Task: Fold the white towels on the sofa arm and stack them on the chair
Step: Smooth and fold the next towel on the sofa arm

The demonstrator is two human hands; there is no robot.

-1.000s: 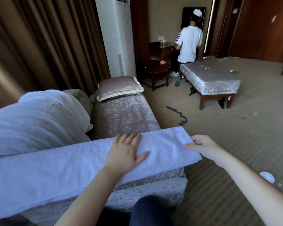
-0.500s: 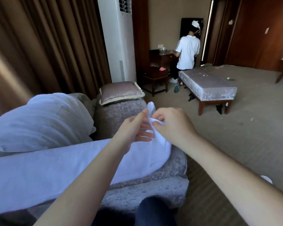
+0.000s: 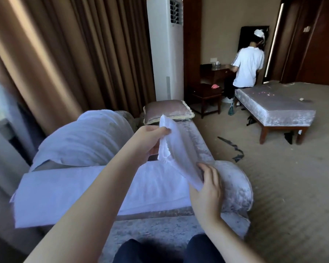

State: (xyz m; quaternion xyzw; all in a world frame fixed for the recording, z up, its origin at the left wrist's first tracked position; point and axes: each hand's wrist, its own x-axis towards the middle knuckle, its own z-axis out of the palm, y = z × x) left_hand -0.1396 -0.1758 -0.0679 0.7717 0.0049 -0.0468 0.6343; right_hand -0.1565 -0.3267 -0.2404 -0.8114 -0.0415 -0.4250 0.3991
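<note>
Two bare hands work one white towel point(image 3: 74, 190) that lies lengthwise along the plush sofa arm point(image 3: 234, 185), with brown curtains point(image 3: 46, 54) hanging at the far left and a rumpled white bundle point(image 3: 80, 141) on the sofa seat just behind the towel. Most of the towel lies flat on the arm, while its right end is lifted clear and tilts up toward the seat. The left hand point(image 3: 150, 139) holds the upper corner of that lifted end, its grip a pinch between thumb and fingertips. Beyond it a fringed cushion point(image 3: 167, 111) rests on the seat, with a tall white air conditioner point(image 3: 165, 50) standing behind. The right hand point(image 3: 207, 190) takes the lower corner, its grip curled around the towel's edge just above the arm's rounded end. Farther right, across the carpet, a person in a white shirt point(image 3: 249, 69) stands at a dark desk, beside a padded bench point(image 3: 273, 109).
</note>
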